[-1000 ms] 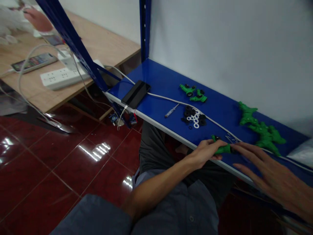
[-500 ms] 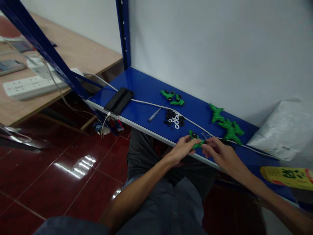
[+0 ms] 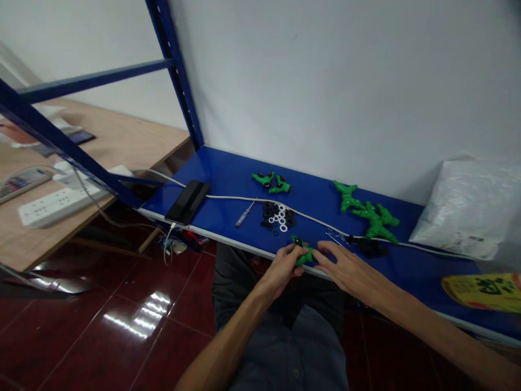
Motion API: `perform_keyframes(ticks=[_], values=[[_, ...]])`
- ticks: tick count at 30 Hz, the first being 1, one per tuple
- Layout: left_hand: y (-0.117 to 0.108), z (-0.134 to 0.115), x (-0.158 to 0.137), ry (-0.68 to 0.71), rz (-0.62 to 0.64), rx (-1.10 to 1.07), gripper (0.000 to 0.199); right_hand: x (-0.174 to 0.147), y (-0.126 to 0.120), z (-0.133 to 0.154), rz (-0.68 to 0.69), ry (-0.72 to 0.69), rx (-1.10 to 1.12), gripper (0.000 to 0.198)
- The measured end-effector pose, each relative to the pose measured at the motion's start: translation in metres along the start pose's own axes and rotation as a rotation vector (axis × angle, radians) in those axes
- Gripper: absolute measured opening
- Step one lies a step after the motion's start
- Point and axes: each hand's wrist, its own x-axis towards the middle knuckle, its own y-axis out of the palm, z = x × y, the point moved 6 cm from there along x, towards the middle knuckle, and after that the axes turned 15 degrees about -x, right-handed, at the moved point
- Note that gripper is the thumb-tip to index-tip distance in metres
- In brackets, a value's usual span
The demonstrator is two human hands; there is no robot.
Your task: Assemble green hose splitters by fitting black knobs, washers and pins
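Observation:
My left hand is closed around a green plastic hose splitter with a black part on its upper branch, held over the front edge of the blue shelf. From the right, my right hand has thumb and fingertips on the splitter's open end; anything small between them is hidden. Behind the hands lie black rings and white washers in a loose cluster. A clear-handled screwdriver rests left of them. Thin pins and black pieces lie beyond my right hand.
Two smaller green splitters lie at the back; larger green connectors lie to the right. A white cable crosses the shelf. A black phone-like slab, a plastic bag and a yellow packet lie around.
The camera view has shifted. The splitter stays in my left hand. The dark piece seen at its right end between my right fingers no longer shows there, and those fingers are more spread.

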Motion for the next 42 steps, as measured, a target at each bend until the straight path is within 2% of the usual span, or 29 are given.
perform_keyframes(ticks=[3, 7, 11, 14, 16, 18, 20, 22, 27, 34, 39, 42], values=[[-0.005, -0.009, -0.001, 0.008, -0.024, 0.014, 0.037, 0.008, 0.009, -0.003, 0.034, 0.026, 0.143, 0.033], [-0.014, -0.018, -0.004, 0.074, -0.085, 0.067, 0.044, 0.023, 0.02, 0.003, 0.184, 0.34, 0.615, 0.017], [-0.025, -0.028, -0.008, 0.164, -0.165, 0.191, 0.044, 0.034, 0.031, 0.023, 0.255, 0.618, 1.099, 0.031], [-0.034, -0.036, -0.01, 0.193, -0.215, 0.216, 0.044, 0.047, 0.042, 0.026, 0.344, 0.684, 1.309, 0.04], [-0.042, -0.044, -0.013, 0.21, -0.258, 0.177, 0.045, 0.063, 0.044, 0.015, 0.305, 0.639, 1.183, 0.046], [-0.05, -0.053, -0.016, 0.253, -0.32, 0.103, 0.043, 0.085, 0.039, 0.0, 0.159, 0.493, 0.764, 0.043], [-0.057, -0.062, -0.019, 0.3, -0.376, 0.034, 0.039, 0.106, 0.036, -0.003, 0.052, 0.319, 0.339, 0.032], [-0.062, -0.068, -0.02, 0.319, -0.401, -0.011, 0.037, 0.122, 0.044, -0.001, 0.037, 0.216, 0.143, 0.03], [-0.07, -0.071, -0.017, 0.312, -0.414, -0.052, 0.037, 0.14, 0.061, 0.0, 0.033, 0.187, 0.07, 0.028], [-0.069, -0.074, -0.01, 0.321, -0.398, -0.077, 0.039, 0.148, 0.066, -0.002, 0.013, 0.153, 0.073, 0.023], [-0.067, -0.08, -0.008, 0.33, -0.405, -0.096, 0.038, 0.145, 0.047, -0.005, -0.053, 0.235, 0.132, 0.017], [-0.064, -0.081, -0.007, 0.327, -0.403, -0.1, 0.036, 0.129, 0.021, -0.003, -0.194, 0.356, 0.317, 0.009]])
